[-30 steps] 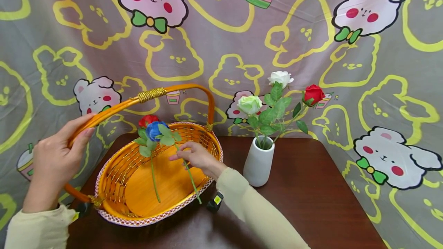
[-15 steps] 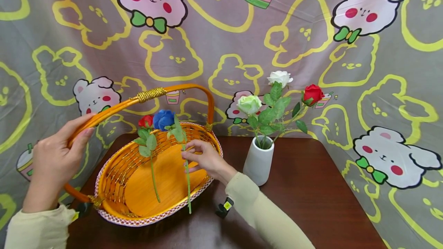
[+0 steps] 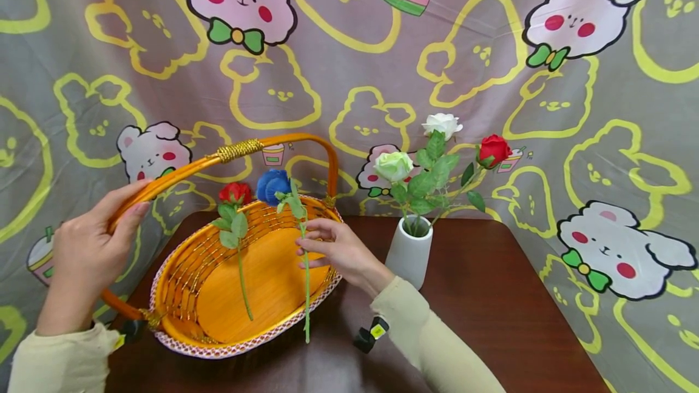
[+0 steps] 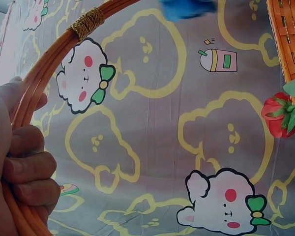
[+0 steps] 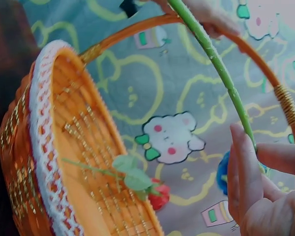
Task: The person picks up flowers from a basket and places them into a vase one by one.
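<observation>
Left fingers grip a smooth arched handle; right fingers pinch a slender green stem.

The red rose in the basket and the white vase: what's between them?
In the head view, the blue rose, the right hand holding it and part of the basket lie between them.
</observation>
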Available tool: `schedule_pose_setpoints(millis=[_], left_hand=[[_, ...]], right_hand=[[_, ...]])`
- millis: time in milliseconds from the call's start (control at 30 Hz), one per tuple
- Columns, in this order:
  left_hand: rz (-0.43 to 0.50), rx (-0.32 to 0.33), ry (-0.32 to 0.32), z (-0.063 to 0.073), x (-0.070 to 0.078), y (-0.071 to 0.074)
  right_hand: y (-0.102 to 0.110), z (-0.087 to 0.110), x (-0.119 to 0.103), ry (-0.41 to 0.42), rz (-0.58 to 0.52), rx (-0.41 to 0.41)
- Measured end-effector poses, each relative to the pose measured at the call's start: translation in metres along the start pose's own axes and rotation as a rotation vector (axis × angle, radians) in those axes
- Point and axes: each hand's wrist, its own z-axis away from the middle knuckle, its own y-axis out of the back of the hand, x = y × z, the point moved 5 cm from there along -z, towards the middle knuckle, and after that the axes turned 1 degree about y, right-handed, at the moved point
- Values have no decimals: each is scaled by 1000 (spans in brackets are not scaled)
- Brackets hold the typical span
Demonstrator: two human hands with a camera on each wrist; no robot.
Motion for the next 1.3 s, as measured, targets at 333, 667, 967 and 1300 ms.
schedule_pose_setpoints(millis=[333,667,967,1300], left_hand=[[-9,-8,14,1,0,1],[-11,-5,5,1,-1,0],[-1,-2,-12,1,0,0],[6,11,-18,0,1,0]], right_hand=[[12,13,-7,81,-5,64],[21,25,-9,162,25,175],[23,31,-11,206,32,137],[28,42,-17,309,48,86]])
